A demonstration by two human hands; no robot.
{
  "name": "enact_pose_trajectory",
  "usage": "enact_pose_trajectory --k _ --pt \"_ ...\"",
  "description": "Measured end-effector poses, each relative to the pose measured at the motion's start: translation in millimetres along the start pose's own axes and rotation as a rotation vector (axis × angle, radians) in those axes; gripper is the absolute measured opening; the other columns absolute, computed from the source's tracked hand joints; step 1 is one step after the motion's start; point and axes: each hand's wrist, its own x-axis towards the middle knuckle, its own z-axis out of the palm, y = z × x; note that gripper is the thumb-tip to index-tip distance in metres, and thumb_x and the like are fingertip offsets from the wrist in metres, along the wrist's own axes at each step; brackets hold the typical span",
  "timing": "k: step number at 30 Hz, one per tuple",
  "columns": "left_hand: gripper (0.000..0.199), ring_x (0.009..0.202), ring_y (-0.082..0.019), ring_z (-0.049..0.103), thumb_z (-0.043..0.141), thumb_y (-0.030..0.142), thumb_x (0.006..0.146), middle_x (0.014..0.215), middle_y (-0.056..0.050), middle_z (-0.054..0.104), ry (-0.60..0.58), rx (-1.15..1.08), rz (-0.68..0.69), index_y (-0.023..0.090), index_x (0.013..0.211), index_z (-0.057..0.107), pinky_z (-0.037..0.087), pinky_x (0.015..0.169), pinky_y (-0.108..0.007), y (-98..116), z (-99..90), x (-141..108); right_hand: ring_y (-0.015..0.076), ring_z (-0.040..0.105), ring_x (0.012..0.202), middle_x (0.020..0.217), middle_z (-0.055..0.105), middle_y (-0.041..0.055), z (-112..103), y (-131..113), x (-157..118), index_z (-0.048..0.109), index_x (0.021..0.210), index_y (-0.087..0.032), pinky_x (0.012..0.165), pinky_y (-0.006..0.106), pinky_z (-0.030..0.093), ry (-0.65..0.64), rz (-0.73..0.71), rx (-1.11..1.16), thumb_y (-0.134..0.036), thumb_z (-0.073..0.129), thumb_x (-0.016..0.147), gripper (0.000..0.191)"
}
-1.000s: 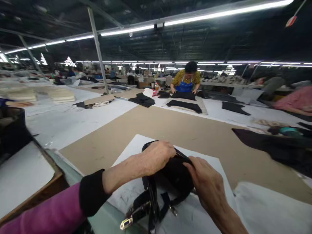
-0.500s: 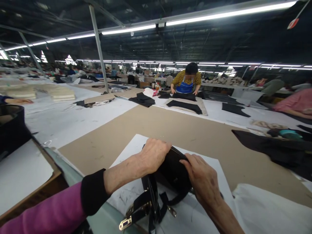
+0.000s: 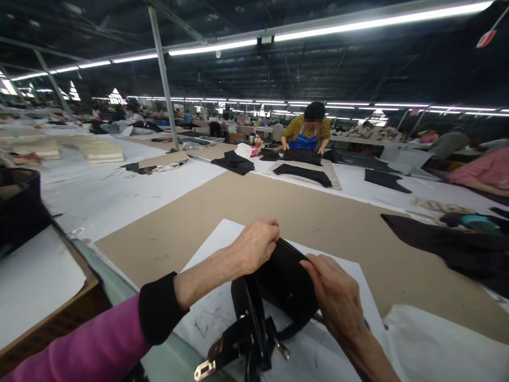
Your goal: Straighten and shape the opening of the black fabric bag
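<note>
Watching remotely, I see left hand [image 3: 258, 246] and right hand [image 3: 336, 286], fingers [image 3: 272, 231] pinching the rim [image 3: 292, 249] of a black bag [image 3: 284, 284] above a white sheet [image 3: 218, 244] on the bench [image 3: 175, 355]; rim-handling seems under way, the next move calling for even grip

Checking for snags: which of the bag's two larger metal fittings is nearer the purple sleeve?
The flat gold plate with an opening; the other, a slim clip, sits farther right.

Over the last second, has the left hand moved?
Yes, slightly up the view: the top of the left hand is now about level with the far corner of the white sheet, previously lower.
</note>
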Motion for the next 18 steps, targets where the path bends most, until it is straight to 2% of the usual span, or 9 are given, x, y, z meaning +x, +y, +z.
enact_pose_trajectory --k 5,18 --pt "0.014 0.062 -0.011 0.049 0.046 0.004 0.065 0.066 0.002 0.053 -0.010 -0.053 -0.053 0.016 0.060 0.045 0.033 0.057 -0.022 -0.7 0.7 3.3 0.0189 0.053 0.073 0.076 0.057 0.0065 -0.2 1.3 -0.1 0.059 0.086 -0.011 0.068 0.028 0.037 0.015 -0.009 0.013 -0.028 0.036 0.097 0.030" --pt "0.011 0.058 -0.011 0.049 0.051 0.006 0.061 0.057 0.003 0.054 -0.004 -0.152 -0.264 0.016 0.058 0.055 0.034 0.053 -0.022 2.0 1.6 9.9 0.0181 0.052 0.070 0.072 0.055 0.0028 -5.4 -4.3 3.0 0.058 0.079 -0.018 0.064 0.029 0.036 -0.090 0.143 0.096 -0.036 0.034 0.096 0.034"
